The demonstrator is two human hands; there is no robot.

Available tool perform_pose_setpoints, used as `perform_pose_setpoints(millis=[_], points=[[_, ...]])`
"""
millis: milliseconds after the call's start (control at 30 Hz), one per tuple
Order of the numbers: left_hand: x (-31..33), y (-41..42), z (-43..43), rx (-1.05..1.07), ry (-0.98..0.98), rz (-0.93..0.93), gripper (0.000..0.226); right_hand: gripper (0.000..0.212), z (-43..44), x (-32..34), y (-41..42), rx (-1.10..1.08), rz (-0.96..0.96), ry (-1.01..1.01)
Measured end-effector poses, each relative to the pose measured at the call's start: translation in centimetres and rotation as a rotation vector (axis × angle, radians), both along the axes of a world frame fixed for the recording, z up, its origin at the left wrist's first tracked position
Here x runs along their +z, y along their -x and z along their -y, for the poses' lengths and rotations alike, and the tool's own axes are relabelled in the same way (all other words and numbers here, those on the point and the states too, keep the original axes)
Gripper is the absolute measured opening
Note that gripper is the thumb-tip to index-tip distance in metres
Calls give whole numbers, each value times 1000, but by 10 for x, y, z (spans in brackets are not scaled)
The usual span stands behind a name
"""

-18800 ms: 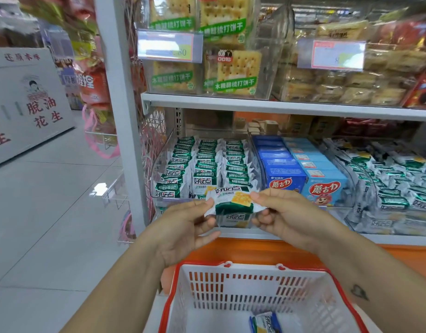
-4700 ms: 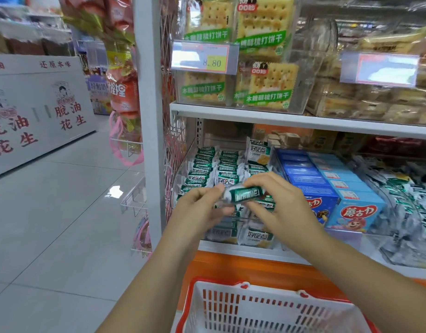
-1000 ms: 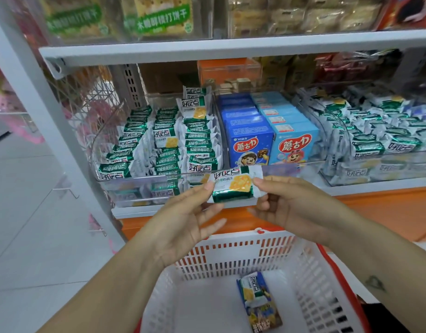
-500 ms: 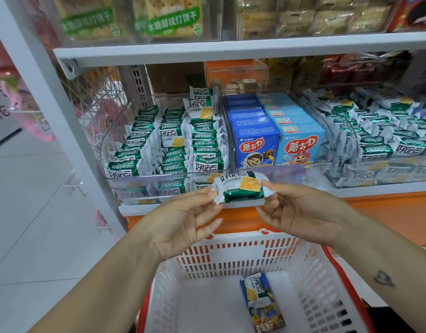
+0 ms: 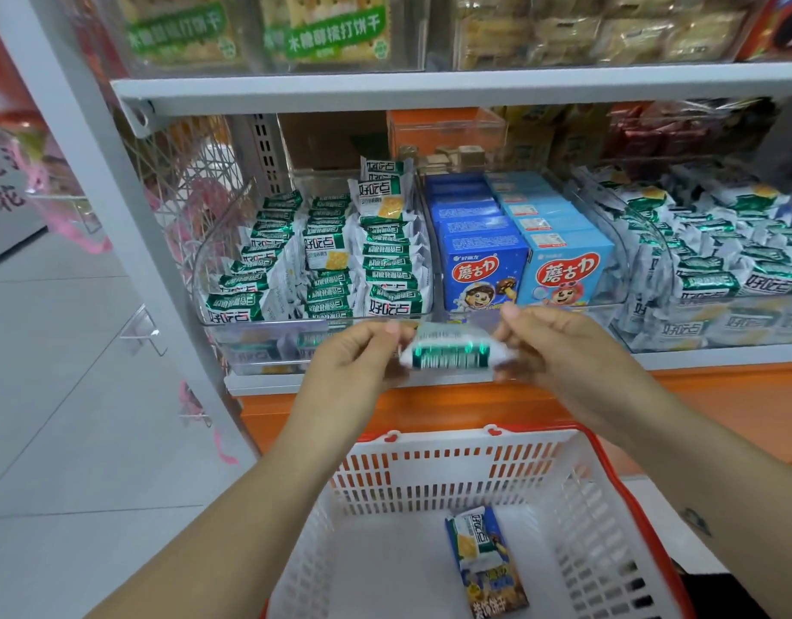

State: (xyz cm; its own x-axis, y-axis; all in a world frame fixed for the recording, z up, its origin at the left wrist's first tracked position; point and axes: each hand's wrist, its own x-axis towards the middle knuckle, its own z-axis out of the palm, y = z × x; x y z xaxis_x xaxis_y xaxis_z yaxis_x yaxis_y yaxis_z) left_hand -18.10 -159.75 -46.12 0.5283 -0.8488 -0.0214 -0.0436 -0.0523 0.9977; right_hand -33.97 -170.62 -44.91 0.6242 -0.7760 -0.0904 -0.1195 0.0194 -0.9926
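Between both hands' fingers, the cracker packet is pinched.

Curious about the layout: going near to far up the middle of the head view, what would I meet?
Basket, blue pack inside, green pack pinched between left hand and right hand, blue boxes.

Pack text, shelf stock
好吃点 on green packets; 蘑古力 on blue boxes; 木糖醇梳打饼干 on top-shelf cracker packs.

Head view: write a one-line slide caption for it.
Left hand and right hand pinch a green-and-white cracker packet by its ends above a red-rimmed basket holding other snacks.
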Motion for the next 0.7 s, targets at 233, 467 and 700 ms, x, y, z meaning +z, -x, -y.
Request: perform_pose_setpoints(millis=[233, 467, 700], points=[[0, 6, 2, 54, 128, 104, 19, 19, 1, -8, -1, -70, -4, 182], [1, 5, -1, -46, 204, 145, 30, 20, -2, -6, -1, -36, 58, 271], [-3, 6, -4, 33, 300, 442, 34, 27, -5, -6, 0, -75, 136, 340]])
